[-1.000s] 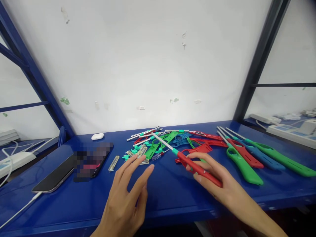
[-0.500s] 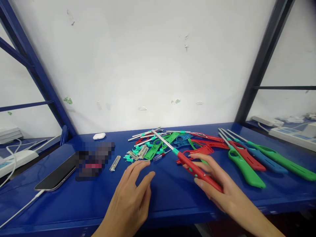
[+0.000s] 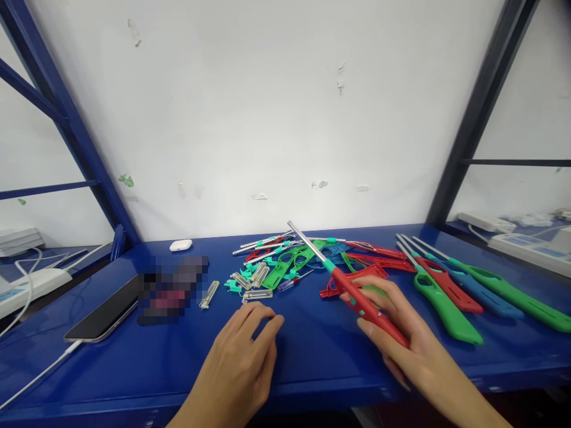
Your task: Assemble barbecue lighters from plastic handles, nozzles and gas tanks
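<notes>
My right hand (image 3: 404,336) is closed round the red handle of a long-nosed lighter (image 3: 352,291); its metal tube points up and left over the pile. My left hand (image 3: 243,359) rests on the blue bench (image 3: 312,351) with nothing in it, fingers curled loosely, tips just short of a small clear part (image 3: 257,293). Ahead lies a heap of red, green and blue lighter shells and metal tubes (image 3: 303,255), with small teal and clear parts (image 3: 247,278) at its left.
Several finished lighters, green, red and blue (image 3: 450,285), lie in a row at the right. A phone on a cable (image 3: 104,318), a blurred dark object (image 3: 172,288) and a white earbud case (image 3: 181,245) sit at the left. Power strips (image 3: 521,244) lie on the neighbouring bench.
My right hand has tilted the red lighter so its tube rises higher. My left hand has drawn back toward me and its fingers have curled in.
</notes>
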The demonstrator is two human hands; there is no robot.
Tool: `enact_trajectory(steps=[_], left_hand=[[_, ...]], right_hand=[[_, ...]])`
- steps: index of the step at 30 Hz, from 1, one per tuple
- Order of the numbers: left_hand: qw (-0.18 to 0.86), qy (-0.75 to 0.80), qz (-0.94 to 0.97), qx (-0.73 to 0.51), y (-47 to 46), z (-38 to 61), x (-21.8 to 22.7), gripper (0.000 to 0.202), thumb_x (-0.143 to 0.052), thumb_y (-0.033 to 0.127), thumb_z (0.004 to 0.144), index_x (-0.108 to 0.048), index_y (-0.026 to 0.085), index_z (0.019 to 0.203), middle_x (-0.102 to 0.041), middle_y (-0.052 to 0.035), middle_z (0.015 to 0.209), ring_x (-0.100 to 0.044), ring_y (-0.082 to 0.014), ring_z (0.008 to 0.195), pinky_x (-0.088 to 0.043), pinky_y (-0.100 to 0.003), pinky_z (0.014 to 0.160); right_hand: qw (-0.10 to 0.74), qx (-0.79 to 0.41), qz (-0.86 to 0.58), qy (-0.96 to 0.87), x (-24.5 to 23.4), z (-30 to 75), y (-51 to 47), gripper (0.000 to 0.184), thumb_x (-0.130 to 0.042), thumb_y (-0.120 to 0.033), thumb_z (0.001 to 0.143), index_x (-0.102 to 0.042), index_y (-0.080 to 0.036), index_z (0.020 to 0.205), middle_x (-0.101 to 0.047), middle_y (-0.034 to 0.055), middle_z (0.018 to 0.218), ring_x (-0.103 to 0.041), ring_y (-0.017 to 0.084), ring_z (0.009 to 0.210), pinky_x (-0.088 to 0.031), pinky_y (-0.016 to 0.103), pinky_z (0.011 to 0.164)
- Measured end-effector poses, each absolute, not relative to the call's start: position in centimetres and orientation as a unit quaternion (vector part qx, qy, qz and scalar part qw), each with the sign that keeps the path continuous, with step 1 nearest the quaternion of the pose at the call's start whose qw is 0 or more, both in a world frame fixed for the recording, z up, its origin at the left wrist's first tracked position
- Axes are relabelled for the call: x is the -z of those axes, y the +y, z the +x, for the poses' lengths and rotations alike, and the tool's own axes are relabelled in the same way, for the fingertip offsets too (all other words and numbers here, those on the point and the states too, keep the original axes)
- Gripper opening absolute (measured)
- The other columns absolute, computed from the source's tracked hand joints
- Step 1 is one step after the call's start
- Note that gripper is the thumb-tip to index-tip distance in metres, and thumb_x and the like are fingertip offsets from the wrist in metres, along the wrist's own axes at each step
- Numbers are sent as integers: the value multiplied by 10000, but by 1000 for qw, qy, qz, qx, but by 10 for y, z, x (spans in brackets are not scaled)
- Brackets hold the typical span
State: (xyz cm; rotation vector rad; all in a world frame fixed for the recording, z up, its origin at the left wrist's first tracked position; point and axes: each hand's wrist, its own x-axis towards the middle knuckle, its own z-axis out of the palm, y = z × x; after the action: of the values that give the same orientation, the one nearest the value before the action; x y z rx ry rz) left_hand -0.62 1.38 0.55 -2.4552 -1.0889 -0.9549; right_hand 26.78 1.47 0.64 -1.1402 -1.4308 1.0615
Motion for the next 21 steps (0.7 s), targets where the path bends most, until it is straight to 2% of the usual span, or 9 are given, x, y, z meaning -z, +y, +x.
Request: enact_trajectory(steps=[3,5,7,10,13,15,17,19,21], left_hand=[[151,-379,-853,326,15,-6,-6,331,-456,29,990,-652,183,1207,-712,-96,1070,-686,-251,1032,-631,-410,906],[156,-380,-853,322,15,-6,-5,328,-461,32,988,-658,175,1207,-716,-98,1056,-692,-256,1018,-639,-410,889],[157,-378,-855,319,15,-6,-5,332,-460,30,985,-661,174,1207,-719,-97,1043,-695,-259,1001,-644,-415,873],[155,-376,-858,314,14,-6,-5,337,-454,28,987,-659,171,1214,-718,-96,1030,-693,-259,981,-646,-421,856],[144,-378,-860,311,14,-6,-6,341,-447,32,993,-656,175,1222,-715,-91,1024,-688,-248,957,-646,-404,832],[134,-380,-861,311,14,-6,-7,345,-442,35,995,-656,188,1219,-712,-83,1018,-685,-240,940,-644,-391,817],[130,-382,-861,310,14,-6,-7,346,-439,36,997,-656,195,1215,-711,-79,1011,-684,-240,933,-642,-391,808],[130,-381,-861,310,14,-6,-7,346,-437,37,997,-653,195,1215,-710,-80,1009,-684,-245,934,-641,-396,802],[131,-380,-862,308,14,-6,-7,343,-437,36,997,-650,191,1217,-710,-83,1009,-683,-247,934,-640,-399,801]], right_hand=[[478,-416,-470,-614,-4,271,18,539,-639,-487,966,-449,-370,1457,-646,89,1327,-424,50,447,-378,220,394],[469,-397,-464,-639,-2,274,19,465,-629,-481,977,-481,-346,1396,-672,80,1263,-555,101,549,-467,233,478],[464,-379,-468,-649,-1,275,20,331,-597,-490,1002,-511,-325,1276,-694,58,1163,-669,171,757,-553,265,650],[463,-353,-474,-660,0,274,20,220,-549,-501,1030,-528,-307,1132,-701,40,1089,-692,218,993,-556,312,892],[468,-323,-474,-672,2,273,20,275,-564,-501,1017,-535,-317,1219,-701,66,1195,-678,244,1128,-521,344,1006],[465,-309,-484,-674,4,274,22,403,-578,-495,1005,-497,-334,1365,-690,84,1275,-659,271,1216,-513,387,1048],[457,-297,-492,-679,5,276,24,465,-593,-468,994,-481,-345,1429,-687,85,1311,-646,285,1253,-509,410,1068],[452,-288,-486,-690,6,278,26,408,-610,-421,980,-530,-341,1372,-708,73,1281,-681,273,1174,-540,373,1006],[444,-287,-476,-703,5,278,27,287,-616,-371,971,-574,-326,1251,-733,54,1199,-713,244,1040,-567,310,878]])
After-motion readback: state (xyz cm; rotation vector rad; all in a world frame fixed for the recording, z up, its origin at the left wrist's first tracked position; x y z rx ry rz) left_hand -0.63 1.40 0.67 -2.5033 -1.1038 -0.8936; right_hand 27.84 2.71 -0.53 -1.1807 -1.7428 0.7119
